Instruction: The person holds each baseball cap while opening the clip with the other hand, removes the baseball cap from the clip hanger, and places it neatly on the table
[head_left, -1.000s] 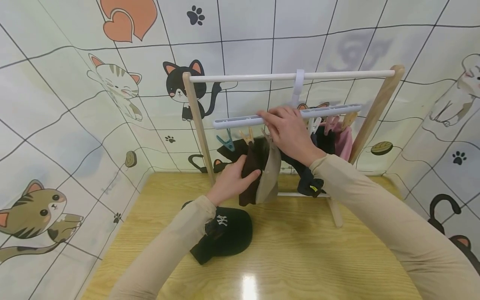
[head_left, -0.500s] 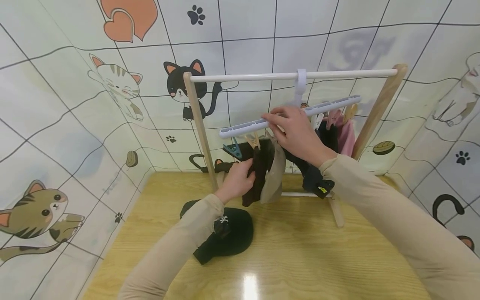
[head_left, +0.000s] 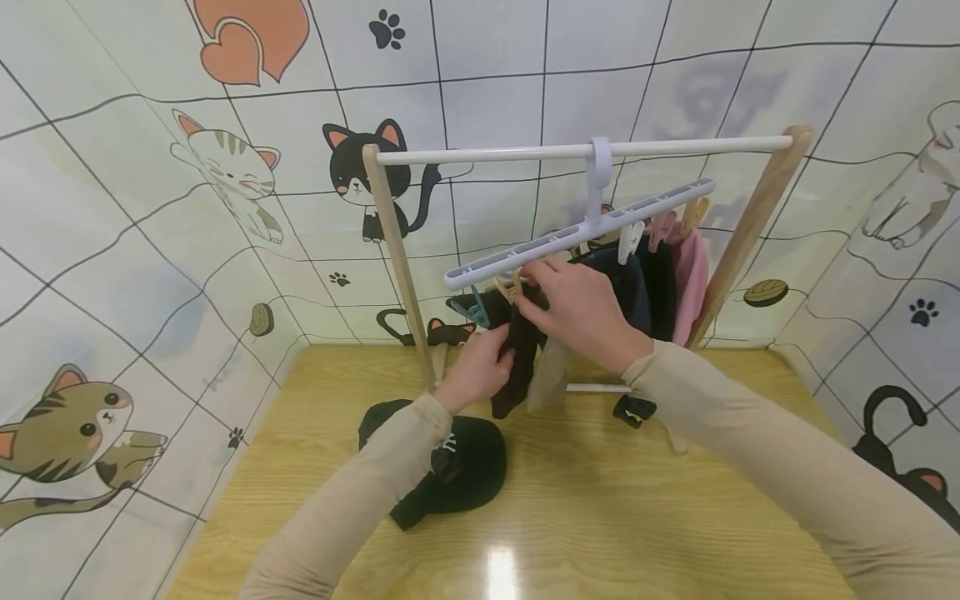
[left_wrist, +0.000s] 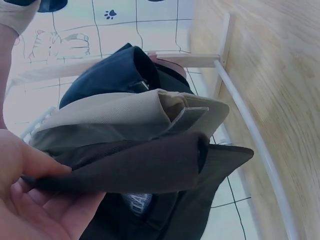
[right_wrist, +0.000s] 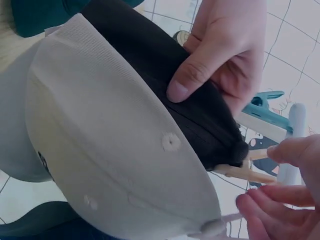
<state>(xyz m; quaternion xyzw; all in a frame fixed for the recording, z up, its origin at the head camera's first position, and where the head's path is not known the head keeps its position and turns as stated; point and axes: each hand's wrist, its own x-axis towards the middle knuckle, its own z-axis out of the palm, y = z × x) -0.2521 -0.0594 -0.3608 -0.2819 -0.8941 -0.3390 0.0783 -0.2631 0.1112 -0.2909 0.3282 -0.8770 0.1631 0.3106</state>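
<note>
My left hand (head_left: 477, 367) pinches the edge of a dark brown cap (head_left: 517, 367) between thumb and fingers; the left wrist view shows the folded dark cap edge (left_wrist: 145, 170) in its grip. The cap hangs from a beige clothespin (head_left: 510, 289) under a pale lavender clip hanger (head_left: 525, 250). Beside that clothespin is my right hand (head_left: 581, 317). In the right wrist view its thumb and fingers lie apart around the beige clothespin (right_wrist: 250, 173), not visibly squeezing it. A light beige cap (right_wrist: 115, 120) hangs just behind the dark one.
A teal clothespin (head_left: 472, 308) holds another dark cap at the hanger's left end. White and pink clothespins carry navy, black and pink caps (head_left: 690, 283) on the right. The hanger hooks over a white rail (head_left: 510, 155). A dark green cap (head_left: 480, 467) lies on the wooden table (head_left: 637, 517).
My right hand has let go of the hanger bar and moved down to the beige clothespin. The hanger has swivelled, its left end now lower and nearer. My left hand keeps hold of the dark cap.
</note>
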